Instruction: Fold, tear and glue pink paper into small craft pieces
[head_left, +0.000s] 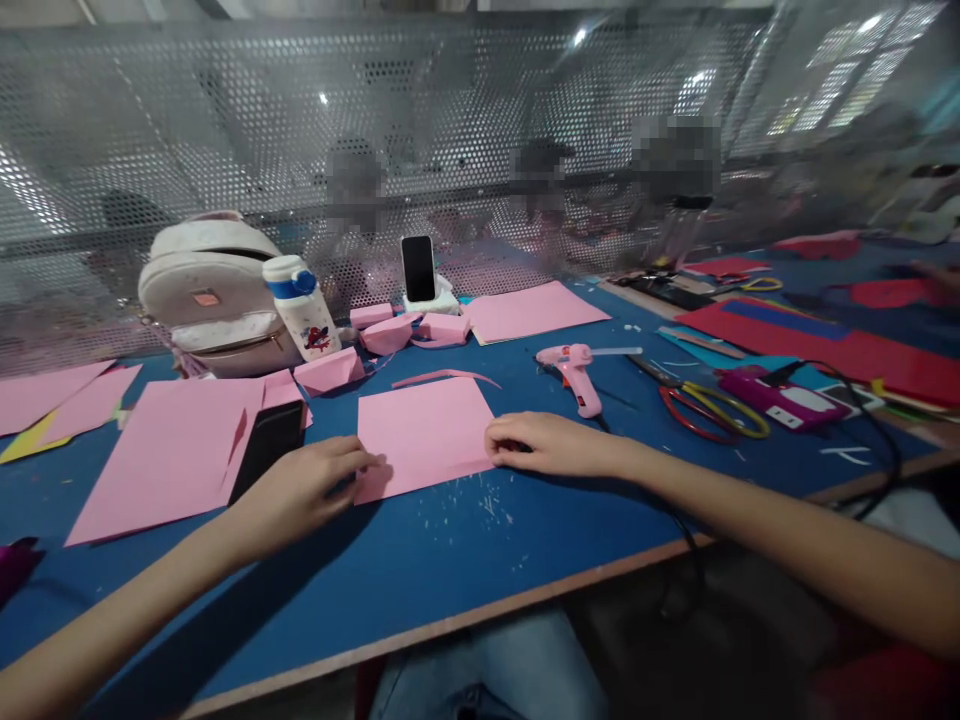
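A sheet of pink paper (424, 430) lies on the blue table between my hands. At its left edge my left hand (319, 478) pinches the paper, thumb and fingertips together. My right hand (536, 443) has curled fingers gripping the sheet's lower right edge, which lifts slightly there. Behind the sheet rests a thin curved pink paper strip (442, 376). A black phone (266, 445) lies near my left hand, partly over a larger pink sheet (169, 440). To the right of my right hand stands a pink glue gun (576, 378) with a clear glue stick in its back.
At the back are a white backpack (214, 290), a water bottle (300, 310), a propped phone (418, 268) and folded pink paper pieces (390, 333). Scissors (705, 405), a purple power strip (780, 398) with a cable, and red sheets (840, 340) are on the right. A perforated metal screen (450, 120) rises behind.
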